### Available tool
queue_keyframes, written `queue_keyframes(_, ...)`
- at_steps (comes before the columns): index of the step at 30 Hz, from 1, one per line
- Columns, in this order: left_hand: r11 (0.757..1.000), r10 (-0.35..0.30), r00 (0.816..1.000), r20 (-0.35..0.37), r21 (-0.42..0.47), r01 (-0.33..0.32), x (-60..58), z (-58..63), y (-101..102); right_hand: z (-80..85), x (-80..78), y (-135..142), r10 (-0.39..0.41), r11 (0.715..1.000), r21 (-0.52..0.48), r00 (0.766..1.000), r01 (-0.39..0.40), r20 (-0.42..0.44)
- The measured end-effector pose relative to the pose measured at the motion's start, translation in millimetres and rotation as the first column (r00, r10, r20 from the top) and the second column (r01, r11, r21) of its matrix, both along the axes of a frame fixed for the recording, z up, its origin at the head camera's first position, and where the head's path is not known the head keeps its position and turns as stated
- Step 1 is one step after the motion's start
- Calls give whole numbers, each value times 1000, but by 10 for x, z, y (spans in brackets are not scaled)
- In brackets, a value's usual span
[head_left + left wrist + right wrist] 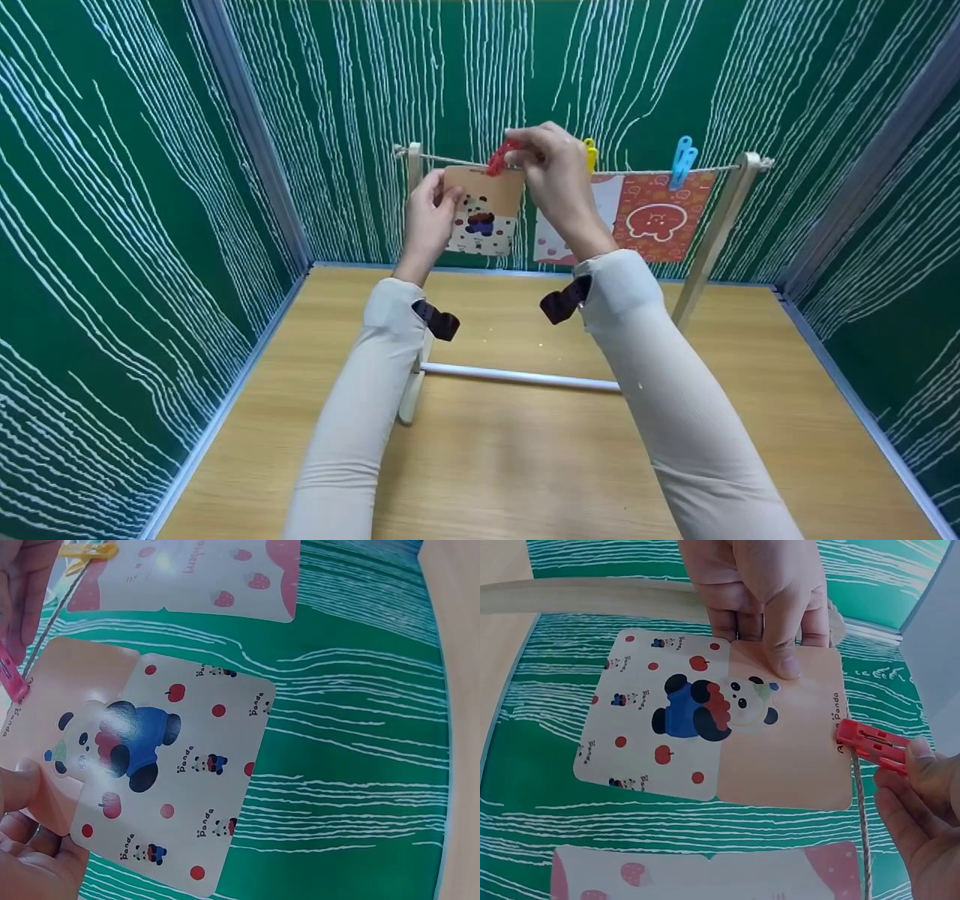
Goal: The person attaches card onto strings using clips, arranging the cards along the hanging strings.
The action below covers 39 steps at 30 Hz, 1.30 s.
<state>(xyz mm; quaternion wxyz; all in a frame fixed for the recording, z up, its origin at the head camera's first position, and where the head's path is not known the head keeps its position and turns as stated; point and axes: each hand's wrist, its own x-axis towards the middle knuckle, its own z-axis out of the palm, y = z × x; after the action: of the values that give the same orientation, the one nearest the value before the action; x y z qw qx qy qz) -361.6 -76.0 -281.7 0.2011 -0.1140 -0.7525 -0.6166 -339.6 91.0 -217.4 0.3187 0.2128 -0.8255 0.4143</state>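
Note:
A panda-print card, peach at the top and white with red dots below, hangs against the rope near the left post. My left hand pinches its left edge, thumb on the printed face and fingers behind, as the right wrist view shows. In my right hand a red clothespin is pinched between thumb and fingers. Its tip sits over the card's top edge at the rope. In the head view the right hand partly covers the strawberry card beside it.
A red card with a white bear outline hangs at the right under a blue clothespin. A yellow clothespin is on the rope behind the right hand. The wooden posts join a white bar above the table.

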Motion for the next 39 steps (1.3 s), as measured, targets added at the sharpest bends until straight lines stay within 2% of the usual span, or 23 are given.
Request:
queue_keyframes(7, 1000, 0, 1000, -6, -10, -1, 15, -14, 19, 6, 17, -26, -16, 999, 40, 1000, 16, 12)
queue_keyframes(14, 999, -9, 1000, -7, -35, 9, 14, -18, 54, -21, 4, -26, 10, 996, 94, 1000, -10, -5)
queue_keyframes(20, 1000, -16, 1000, -2, -15, 16, 22, -34, 61, -27, -8, -26, 34, 992, 120, 999, -33, -6)
queue_keyframes(28, 1000, -13, 1000, -6, -21, 13, 25, -54, 50, -37, 23, -49, 27, 984, 177, 1000, -25, -5)
queue_keyframes(35, 1000, -21, 999, 43, -19, 22, 13, -78, 39, -129, 4, -54, 56, 985, 167, 998, -52, -19)
queue_keyframes(39, 999, -25, 999, 48, -21, 26, 8, -109, 26, -183, -7, -44, 82, 983, 166, 996, -76, -26)
